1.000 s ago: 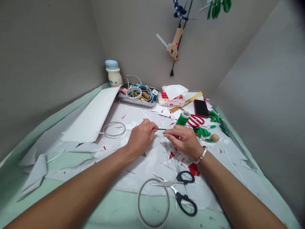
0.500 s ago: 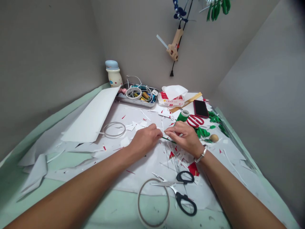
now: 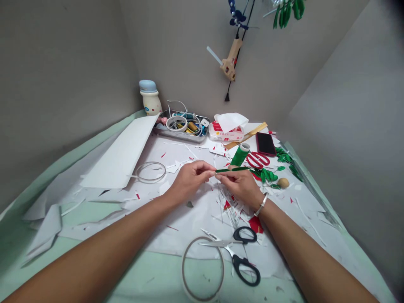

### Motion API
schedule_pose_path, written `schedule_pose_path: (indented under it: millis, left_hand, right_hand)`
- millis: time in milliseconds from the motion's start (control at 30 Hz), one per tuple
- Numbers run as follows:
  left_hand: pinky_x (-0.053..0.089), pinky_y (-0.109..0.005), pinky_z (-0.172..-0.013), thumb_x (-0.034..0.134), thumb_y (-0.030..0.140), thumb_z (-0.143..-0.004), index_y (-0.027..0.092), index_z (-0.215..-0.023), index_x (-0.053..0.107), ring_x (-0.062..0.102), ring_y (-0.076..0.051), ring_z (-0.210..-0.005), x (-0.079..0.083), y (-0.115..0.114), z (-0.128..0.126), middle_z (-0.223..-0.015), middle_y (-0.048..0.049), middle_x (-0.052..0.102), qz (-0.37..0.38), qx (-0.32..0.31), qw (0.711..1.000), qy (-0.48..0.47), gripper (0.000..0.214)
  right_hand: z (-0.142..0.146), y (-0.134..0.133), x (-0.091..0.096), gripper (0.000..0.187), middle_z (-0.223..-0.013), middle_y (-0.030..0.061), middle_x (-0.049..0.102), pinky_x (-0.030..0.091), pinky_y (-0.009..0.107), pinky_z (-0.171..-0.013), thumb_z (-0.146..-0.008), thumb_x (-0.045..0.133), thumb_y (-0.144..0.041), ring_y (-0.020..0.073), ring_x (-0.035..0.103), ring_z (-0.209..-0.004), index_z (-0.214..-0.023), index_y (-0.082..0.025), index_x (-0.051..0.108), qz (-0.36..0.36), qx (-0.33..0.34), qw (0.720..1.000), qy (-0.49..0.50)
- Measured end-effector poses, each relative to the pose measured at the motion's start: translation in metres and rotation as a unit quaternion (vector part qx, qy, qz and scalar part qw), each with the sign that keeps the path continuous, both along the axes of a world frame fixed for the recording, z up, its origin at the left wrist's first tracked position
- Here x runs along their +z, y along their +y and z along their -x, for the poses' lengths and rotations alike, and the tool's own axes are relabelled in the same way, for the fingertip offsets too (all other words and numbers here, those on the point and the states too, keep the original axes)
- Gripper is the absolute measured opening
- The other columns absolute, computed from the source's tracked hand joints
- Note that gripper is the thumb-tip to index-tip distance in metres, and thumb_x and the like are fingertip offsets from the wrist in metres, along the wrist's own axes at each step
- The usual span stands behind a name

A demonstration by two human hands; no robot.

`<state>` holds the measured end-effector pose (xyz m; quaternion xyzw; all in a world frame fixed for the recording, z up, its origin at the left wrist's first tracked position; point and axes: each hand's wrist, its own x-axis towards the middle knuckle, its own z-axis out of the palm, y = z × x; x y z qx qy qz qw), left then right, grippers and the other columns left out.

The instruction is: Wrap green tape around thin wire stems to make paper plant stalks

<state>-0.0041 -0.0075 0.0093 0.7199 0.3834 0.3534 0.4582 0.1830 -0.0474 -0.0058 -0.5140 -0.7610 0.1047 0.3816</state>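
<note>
My left hand pinches the end of a slender green stem between thumb and fingertips. The stem lies nearly level, with a wider, leaf-like part reaching right, over the fingers of my right hand. That hand's thumb and fingertips are closed close to the left ones, also at the stem; its exact grip is partly hidden. Just behind the right hand stands a spool of green thread. To its right lie red-handled scissors and several green leaves.
Black-handled scissors lie open across a tape roll in front. Thin wires and paper scraps lie under my right hand. Behind are a metal tray, tissues and a phone. A glue gun hangs on the wall.
The green stem has turned from slanting down between the hands to nearly level, its leaf-like part now showing above my right hand. My left hand has shifted slightly left, its thumb now visible.
</note>
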Motion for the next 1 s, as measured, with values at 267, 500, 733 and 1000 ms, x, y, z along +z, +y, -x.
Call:
schedule_pose_path:
  millis: [267,500,733,1000]
  left_hand:
    - [0.043,-0.026,-0.069,0.053,0.023,-0.083,0.02,-0.087,0.068,0.058,-0.015,-0.076,-0.006,0.004,0.002,-0.084,-0.0018,0.063,-0.178,0.107,0.968,0.138,0.016]
    - [0.042,-0.027,-0.068,0.047,0.02,-0.086,0.02,-0.088,0.068,0.057,-0.016,-0.076,-0.01,0.001,0.002,-0.084,-0.0028,0.059,-0.26,0.023,0.933,0.249,0.021]
    - [0.043,-0.024,-0.073,0.057,0.02,-0.08,0.019,-0.082,0.07,0.058,-0.014,-0.079,-0.004,0.0,-0.002,-0.079,-0.0013,0.062,-0.163,-0.106,0.974,0.116,0.013]
    - [0.042,-0.022,-0.059,0.061,0.034,-0.076,0.017,-0.085,0.067,0.054,-0.01,-0.061,0.003,0.001,0.0,-0.07,0.0011,0.063,0.041,-0.005,0.999,-0.032,0.02]
  right_hand:
    - [0.008,-0.008,0.005,0.017,-0.068,0.0019,0.059,0.039,0.027,-0.067,-0.088,0.056,-0.028,0.0143,0.053,-0.067,-0.091,-0.022,0.072,-0.076,0.053,0.986,-0.136]
    - [-0.004,-0.003,0.011,0.019,-0.069,0.0032,0.061,0.041,0.028,-0.064,-0.087,0.058,-0.03,0.0148,0.055,-0.068,-0.091,-0.021,0.074,-0.079,0.016,0.994,-0.079]
    - [-0.015,0.005,0.011,0.016,-0.072,0.0017,0.065,0.044,0.025,-0.063,-0.083,0.062,-0.031,0.0136,0.058,-0.067,-0.084,-0.021,0.074,0.04,0.015,0.996,0.084]
    - [-0.008,0.002,0.004,0.018,-0.075,0.002,0.068,0.044,0.025,-0.064,-0.085,0.059,-0.031,0.0146,0.06,-0.069,-0.085,-0.021,0.074,0.069,0.034,0.995,0.069]
